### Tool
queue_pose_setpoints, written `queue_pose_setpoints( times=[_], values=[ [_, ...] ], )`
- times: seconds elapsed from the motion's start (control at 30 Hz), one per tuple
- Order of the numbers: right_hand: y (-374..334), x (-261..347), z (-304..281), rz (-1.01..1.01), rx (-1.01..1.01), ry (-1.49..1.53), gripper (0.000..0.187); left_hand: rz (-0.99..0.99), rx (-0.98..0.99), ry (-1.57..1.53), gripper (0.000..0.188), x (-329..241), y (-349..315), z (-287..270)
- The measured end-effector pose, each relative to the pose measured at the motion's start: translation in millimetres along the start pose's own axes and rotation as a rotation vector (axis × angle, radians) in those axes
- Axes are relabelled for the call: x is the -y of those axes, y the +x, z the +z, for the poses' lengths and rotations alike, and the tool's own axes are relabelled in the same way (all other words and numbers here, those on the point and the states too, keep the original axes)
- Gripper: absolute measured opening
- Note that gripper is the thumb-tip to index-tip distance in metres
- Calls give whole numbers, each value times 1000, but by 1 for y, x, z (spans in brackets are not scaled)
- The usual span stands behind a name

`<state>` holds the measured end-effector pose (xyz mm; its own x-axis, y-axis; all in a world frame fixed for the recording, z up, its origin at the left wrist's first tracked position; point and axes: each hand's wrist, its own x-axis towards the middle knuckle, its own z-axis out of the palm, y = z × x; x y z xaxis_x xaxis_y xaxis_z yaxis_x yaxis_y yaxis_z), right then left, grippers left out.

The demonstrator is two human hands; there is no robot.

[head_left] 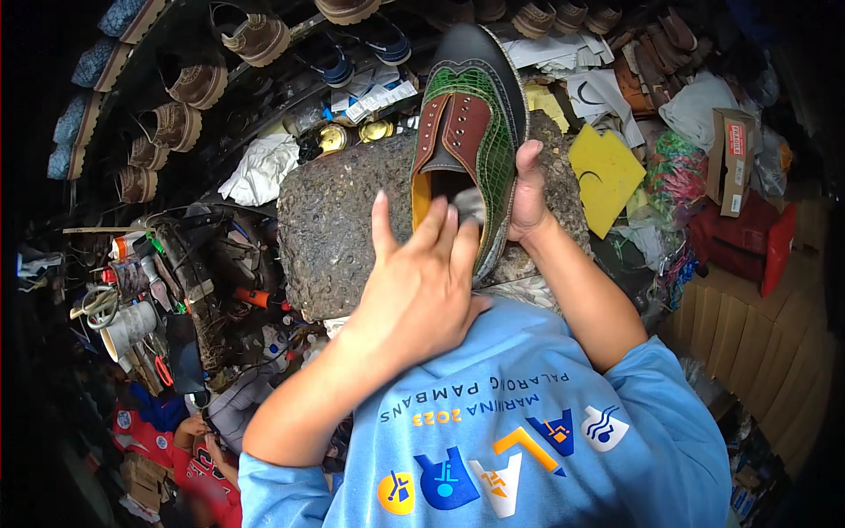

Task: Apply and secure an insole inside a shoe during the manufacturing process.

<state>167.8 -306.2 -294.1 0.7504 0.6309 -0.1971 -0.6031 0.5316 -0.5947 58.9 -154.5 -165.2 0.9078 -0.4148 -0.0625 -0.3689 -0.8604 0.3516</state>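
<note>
A lace-up shoe with a black toe, green scaly-textured panels and a reddish-brown eyelet part points away from me, without laces. My right hand grips it along its right side, the thumb up against the edge. The stretched fingers of my left hand reach into the shoe's opening, the little finger apart on the left. A greyish-white soft wad shows inside by those fingertips; whether they pinch it is hidden. Under and behind the shoe lies a rough dark stone block.
Brown shoes line a rack at the upper left. Crumpled white paper, yellow sheets and a small cardboard box surround the block. Tools and a white cup crowd the left. Another person in red sits lower left.
</note>
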Motion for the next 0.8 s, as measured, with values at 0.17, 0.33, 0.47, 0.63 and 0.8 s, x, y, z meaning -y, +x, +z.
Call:
queue_pose_setpoints(
  times=[0.17, 0.33, 0.47, 0.63, 0.8],
  values=[
    [-7, 0, 1, -16, -38, -18, 123, -70, 313, -98, 59, -9, -8, -29],
    [-2, 7, 17, -56, -18, 96, 101, 76, 22, 58, 36, 8, 2, -40],
    [-4, 3, -4, -17, -5, 84, 103, -15, 109, -57, 21, -11, -10, -7],
    [3, -1, 5, -119, -70, 43, 108, -31, 89, -235, 73, 7, 3, -29],
    [-3, 4, 4, -7, 7, 42, 114, -8, 120, -91, 81, -6, -4, -3]
  ],
)
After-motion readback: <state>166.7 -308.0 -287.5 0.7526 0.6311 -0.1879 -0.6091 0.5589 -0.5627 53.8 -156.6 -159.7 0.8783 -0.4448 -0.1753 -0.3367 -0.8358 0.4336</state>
